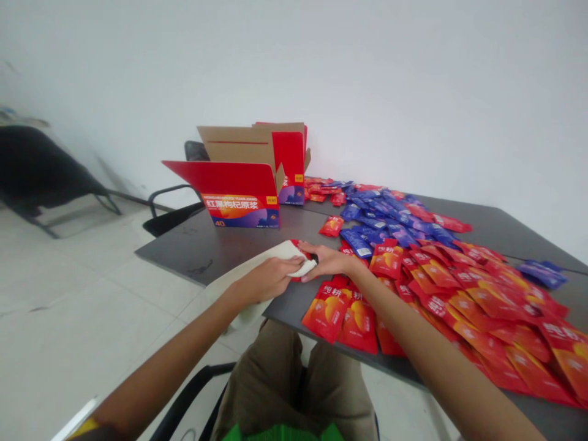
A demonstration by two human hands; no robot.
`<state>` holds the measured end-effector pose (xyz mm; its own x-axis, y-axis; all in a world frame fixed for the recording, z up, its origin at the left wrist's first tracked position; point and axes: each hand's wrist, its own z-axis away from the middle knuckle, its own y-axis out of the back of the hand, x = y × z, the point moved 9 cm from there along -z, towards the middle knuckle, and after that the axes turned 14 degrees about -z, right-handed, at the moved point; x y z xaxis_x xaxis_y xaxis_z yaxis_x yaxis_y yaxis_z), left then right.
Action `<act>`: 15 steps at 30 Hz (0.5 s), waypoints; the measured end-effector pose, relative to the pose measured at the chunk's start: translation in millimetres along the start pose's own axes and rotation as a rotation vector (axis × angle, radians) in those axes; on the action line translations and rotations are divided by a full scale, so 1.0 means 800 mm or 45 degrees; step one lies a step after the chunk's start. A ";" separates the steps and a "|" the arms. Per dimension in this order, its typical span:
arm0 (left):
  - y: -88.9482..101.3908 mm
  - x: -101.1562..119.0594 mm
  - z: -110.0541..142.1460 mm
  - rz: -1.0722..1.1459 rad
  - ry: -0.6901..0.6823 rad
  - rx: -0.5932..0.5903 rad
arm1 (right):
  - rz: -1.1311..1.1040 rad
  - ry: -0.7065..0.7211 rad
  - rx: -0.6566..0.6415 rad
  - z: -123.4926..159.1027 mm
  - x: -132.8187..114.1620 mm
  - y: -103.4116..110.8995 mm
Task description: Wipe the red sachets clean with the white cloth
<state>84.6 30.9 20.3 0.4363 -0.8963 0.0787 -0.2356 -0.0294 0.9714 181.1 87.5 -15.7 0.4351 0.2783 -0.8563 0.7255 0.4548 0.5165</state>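
In front of me, over the near edge of the table, my left hand point(272, 278) is closed on a cream-white cloth point(243, 267) that hangs down past the table edge. My right hand point(327, 260) grips a red packet, mostly covered by the cloth and fingers; only bits of red show between the hands. Just right of the hands, red pouches point(328, 306) with orange fruit pictures lie flat and overlapping. A single small red pouch point(331, 226) lies beyond my right hand.
An open red and blue carton point(243, 199) stands at the back left, with a second carton point(291, 159) behind it. Blue pouches point(386, 214) are heaped on the dark table point(184, 248). Black chairs point(172, 214) stand at the left beside the wall.
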 end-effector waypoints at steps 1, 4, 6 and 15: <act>-0.001 -0.008 -0.003 -0.015 0.031 0.003 | -0.007 0.025 -0.013 0.000 -0.004 -0.001; -0.004 -0.037 -0.017 -0.085 0.125 0.023 | -0.035 0.114 -0.046 0.003 -0.019 -0.004; -0.005 -0.046 -0.022 -0.118 0.147 0.040 | -0.045 0.113 -0.042 0.004 -0.021 -0.004; -0.006 0.000 -0.004 -0.073 -0.040 0.010 | -0.037 0.022 0.035 0.003 -0.008 0.002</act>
<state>88.2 32.6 16.6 0.4222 -0.9064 0.0156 -0.2175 -0.0845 0.9724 180.7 84.8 -9.6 0.4047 0.2799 -0.8706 0.7520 0.4398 0.4910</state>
